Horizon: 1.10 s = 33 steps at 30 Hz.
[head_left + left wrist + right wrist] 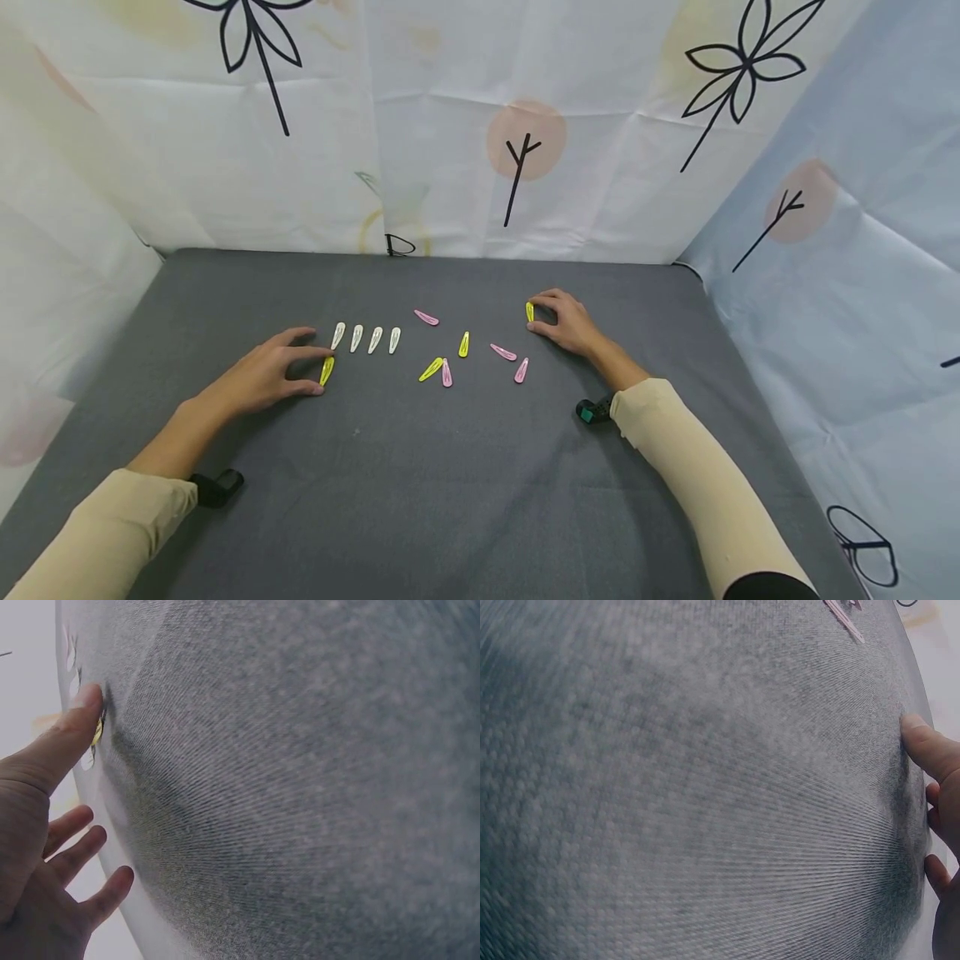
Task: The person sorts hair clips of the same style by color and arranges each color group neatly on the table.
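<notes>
On the left half of the bench (450, 508), nearer its far edge than the middle, four white clips (356, 338) lie side by side, evenly spaced and pointing alike, which suggests to us a row kept by colour. Just on the near side of its leftmost clip we see a yellow clip (327, 372) between thumb and forefinger of the left hand (258, 373). That pair of fingers is closed to a narrow gap with the clip pinched end to end, the other fingers spread loose; we judge that this hold lets so small and flat a thing be turned in line with the row

Towards the far right corner, the right hand (572, 323) pinches another yellow clip (529, 312) the same way, thumb to fingertips, narrowly parted. The right wrist view does not show that clip, so we rely on the head view

Between the hands lie two loose yellow clips (463, 344) and four pink clips (503, 352), set at mixed angles, so we read no order there

We find no brand, label or legible writing; the backdrop (450, 167) carries only printed leaves and trees
</notes>
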Each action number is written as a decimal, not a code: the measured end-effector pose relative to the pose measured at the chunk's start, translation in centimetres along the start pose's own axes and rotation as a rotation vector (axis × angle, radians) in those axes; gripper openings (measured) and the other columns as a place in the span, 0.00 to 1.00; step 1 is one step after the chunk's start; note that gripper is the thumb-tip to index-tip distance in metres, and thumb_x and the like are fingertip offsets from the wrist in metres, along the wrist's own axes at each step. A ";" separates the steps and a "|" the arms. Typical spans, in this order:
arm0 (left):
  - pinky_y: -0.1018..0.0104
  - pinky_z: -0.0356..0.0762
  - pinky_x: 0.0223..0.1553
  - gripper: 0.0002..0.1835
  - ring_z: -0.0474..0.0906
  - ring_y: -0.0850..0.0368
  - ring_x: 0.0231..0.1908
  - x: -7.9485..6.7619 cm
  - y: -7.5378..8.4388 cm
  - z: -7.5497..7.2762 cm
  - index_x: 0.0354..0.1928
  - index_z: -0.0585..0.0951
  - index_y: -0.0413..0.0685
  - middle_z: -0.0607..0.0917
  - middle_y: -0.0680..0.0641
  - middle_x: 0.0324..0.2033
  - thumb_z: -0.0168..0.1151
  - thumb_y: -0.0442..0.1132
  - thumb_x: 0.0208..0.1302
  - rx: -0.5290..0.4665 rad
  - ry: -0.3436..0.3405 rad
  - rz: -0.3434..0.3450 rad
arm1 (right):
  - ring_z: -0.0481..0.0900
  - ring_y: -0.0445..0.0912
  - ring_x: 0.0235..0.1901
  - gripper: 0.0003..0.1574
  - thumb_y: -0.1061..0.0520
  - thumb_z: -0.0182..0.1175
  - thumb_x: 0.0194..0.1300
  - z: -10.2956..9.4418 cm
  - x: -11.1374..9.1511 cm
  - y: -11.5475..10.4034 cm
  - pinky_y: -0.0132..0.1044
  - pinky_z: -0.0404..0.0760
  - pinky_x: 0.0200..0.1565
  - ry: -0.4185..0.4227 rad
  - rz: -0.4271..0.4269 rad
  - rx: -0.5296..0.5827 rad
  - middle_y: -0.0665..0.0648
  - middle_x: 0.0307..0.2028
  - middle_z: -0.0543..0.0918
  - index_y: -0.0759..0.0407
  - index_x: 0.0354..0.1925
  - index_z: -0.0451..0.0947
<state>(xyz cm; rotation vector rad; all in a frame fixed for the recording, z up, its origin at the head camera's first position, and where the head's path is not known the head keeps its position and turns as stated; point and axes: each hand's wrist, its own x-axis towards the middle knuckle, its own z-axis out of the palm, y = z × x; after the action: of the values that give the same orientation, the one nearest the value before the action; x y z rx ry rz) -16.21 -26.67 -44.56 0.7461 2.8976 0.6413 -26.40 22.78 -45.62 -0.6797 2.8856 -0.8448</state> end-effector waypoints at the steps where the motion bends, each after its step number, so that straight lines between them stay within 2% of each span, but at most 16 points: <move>1: 0.30 0.67 0.54 0.30 0.64 0.29 0.64 0.0 0.0 0.0 0.60 0.82 0.48 0.67 0.30 0.66 0.75 0.47 0.56 -0.009 0.000 -0.003 | 0.67 0.61 0.65 0.32 0.54 0.67 0.67 0.0 0.0 0.0 0.60 0.58 0.66 0.000 0.001 -0.001 0.66 0.63 0.72 0.64 0.65 0.74; 11: 0.29 0.64 0.55 0.27 0.62 0.29 0.66 0.0 -0.2 0.1 0.60 0.82 0.49 0.67 0.31 0.67 0.73 0.47 0.59 -0.029 -0.018 -0.022 | 0.67 0.61 0.65 0.32 0.54 0.67 0.66 -0.1 0.2 0.0 0.61 0.58 0.66 -0.006 -0.002 -0.019 0.66 0.62 0.73 0.64 0.64 0.74; 20: 0.28 0.64 0.55 0.26 0.63 0.28 0.65 0.0 -0.1 -0.1 0.60 0.82 0.50 0.67 0.30 0.66 0.73 0.45 0.59 -0.025 -0.020 -0.010 | 0.67 0.61 0.65 0.33 0.54 0.68 0.66 -0.2 0.3 -0.1 0.59 0.60 0.66 -0.008 0.000 -0.024 0.67 0.62 0.73 0.65 0.65 0.73; 27: 0.28 0.64 0.55 0.27 0.62 0.28 0.65 -0.1 -0.1 0.0 0.61 0.82 0.50 0.67 0.29 0.66 0.72 0.46 0.60 -0.021 -0.033 -0.004 | 0.66 0.62 0.66 0.37 0.54 0.68 0.65 -0.9 0.5 0.0 0.59 0.61 0.66 -0.076 -0.009 0.005 0.67 0.63 0.72 0.65 0.67 0.71; 33: 0.28 0.63 0.56 0.27 0.62 0.28 0.65 -0.1 -0.2 -0.1 0.61 0.82 0.50 0.67 0.29 0.66 0.72 0.47 0.60 -0.027 -0.028 0.000 | 0.65 0.63 0.66 0.36 0.57 0.67 0.66 -1.7 0.7 -0.2 0.61 0.61 0.65 -0.146 -0.011 0.013 0.69 0.65 0.69 0.65 0.68 0.70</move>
<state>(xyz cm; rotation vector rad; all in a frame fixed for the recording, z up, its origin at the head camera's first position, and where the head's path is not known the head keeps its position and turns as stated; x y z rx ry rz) -16.23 -26.93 -44.61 0.7454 2.8577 0.6638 -27.21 23.18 -44.03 -0.7242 2.7477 -0.7795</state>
